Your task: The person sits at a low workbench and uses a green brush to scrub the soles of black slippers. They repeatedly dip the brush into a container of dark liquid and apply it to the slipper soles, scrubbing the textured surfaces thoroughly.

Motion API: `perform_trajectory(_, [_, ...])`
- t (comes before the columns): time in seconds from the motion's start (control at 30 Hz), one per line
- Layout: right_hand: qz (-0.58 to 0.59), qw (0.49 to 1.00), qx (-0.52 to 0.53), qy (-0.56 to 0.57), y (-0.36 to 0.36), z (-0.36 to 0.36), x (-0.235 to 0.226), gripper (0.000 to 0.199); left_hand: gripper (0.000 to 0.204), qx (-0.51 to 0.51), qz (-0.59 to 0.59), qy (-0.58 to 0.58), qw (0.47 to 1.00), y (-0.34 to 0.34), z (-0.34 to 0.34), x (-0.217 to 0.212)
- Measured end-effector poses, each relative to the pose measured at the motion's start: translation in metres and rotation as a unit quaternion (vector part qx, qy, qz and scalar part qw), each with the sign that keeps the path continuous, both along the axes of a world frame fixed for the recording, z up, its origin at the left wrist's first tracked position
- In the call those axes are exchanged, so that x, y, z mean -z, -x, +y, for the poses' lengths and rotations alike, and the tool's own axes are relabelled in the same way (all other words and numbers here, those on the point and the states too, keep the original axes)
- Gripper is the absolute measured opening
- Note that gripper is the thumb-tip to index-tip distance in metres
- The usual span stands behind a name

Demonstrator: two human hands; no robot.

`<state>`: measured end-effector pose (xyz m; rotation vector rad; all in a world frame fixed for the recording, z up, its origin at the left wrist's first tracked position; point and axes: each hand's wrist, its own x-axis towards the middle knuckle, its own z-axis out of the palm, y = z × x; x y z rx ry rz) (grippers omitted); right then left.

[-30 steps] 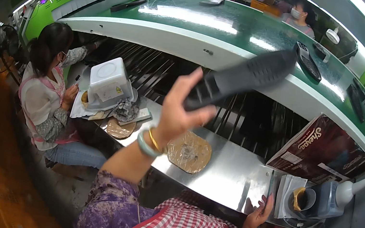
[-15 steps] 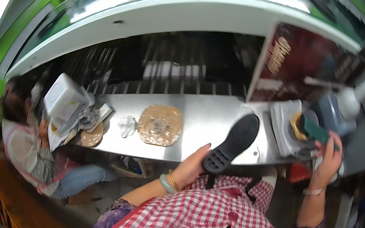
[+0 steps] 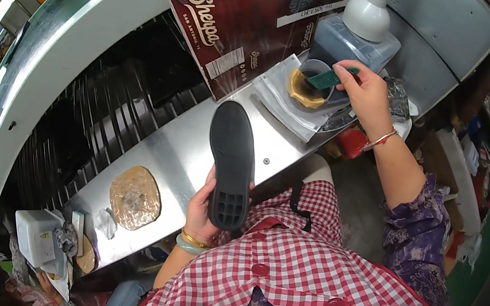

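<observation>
In my left hand [image 3: 202, 214] is a black shoe sole [image 3: 231, 157], gripped by its heel end, where a grid of square hollows faces me. The sole points away from me, over the front edge of the metal bench. My right hand [image 3: 367, 94] pinches a green flat-handled brush [image 3: 332, 80]. The brush slants down into a cup [image 3: 316, 67] with a tan, crusted lip [image 3: 302, 95], and its lower end is hidden inside. Under the cup lie grey-white sheets [image 3: 288, 111].
A dark red printed carton [image 3: 226, 18] and a bluish plastic bottle [image 3: 357, 44] with a white top stand behind the cup. On the metal bench [image 3: 185, 136] lies a tan plastic-wrapped pad [image 3: 136, 198]. Black bars line the conveyor. A co-worker [image 3: 31, 286] sits far left beside a white container [image 3: 35, 238].
My view has swung right. The sole has turned from slanting right to nearly upright in view, still in my left hand. My right hand still holds the brush at the cup.
</observation>
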<state>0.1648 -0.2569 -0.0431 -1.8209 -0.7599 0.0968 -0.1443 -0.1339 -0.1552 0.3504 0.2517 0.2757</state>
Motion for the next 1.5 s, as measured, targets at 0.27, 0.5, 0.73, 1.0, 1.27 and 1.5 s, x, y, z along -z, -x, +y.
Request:
perform_trajectory(0.27, [-0.015, 0.998, -0.007, -0.056, -0.004, -0.004, -0.019, 0.026, 0.064, -0.034, -0.016, -0.104, 0.994, -0.017, 0.01, -0.04])
perform_trajectory(0.5, [0.055, 0.995, -0.043, -0.066, -0.01, -0.007, -0.002, 0.025, 0.062, -0.063, -0.024, -0.138, 0.988, -0.02, 0.004, -0.039])
perform_trajectory(0.73, [0.073, 0.996, -0.018, -0.043, -0.005, -0.009, -0.005, 0.024, 0.055, -0.066, -0.003, -0.112, 0.992, -0.016, -0.001, -0.021])
perform_trajectory(1.0, [0.139, 0.987, -0.031, -0.071, -0.009, -0.012, 0.019, 0.027, 0.057, -0.085, 0.004, -0.072, 0.994, -0.014, -0.004, -0.011])
perform_trajectory(1.27, [0.26, 0.937, -0.113, -0.206, 0.084, 0.005, 0.002, 0.023, 0.075, -0.09, -0.07, -0.038, 0.993, -0.009, -0.005, 0.007])
perform_trajectory(1.5, [0.134, 0.957, -0.174, -0.19, 0.144, 0.04, 0.005, 0.017, 0.082, -0.078, -0.084, -0.07, 0.991, -0.005, -0.006, -0.005])
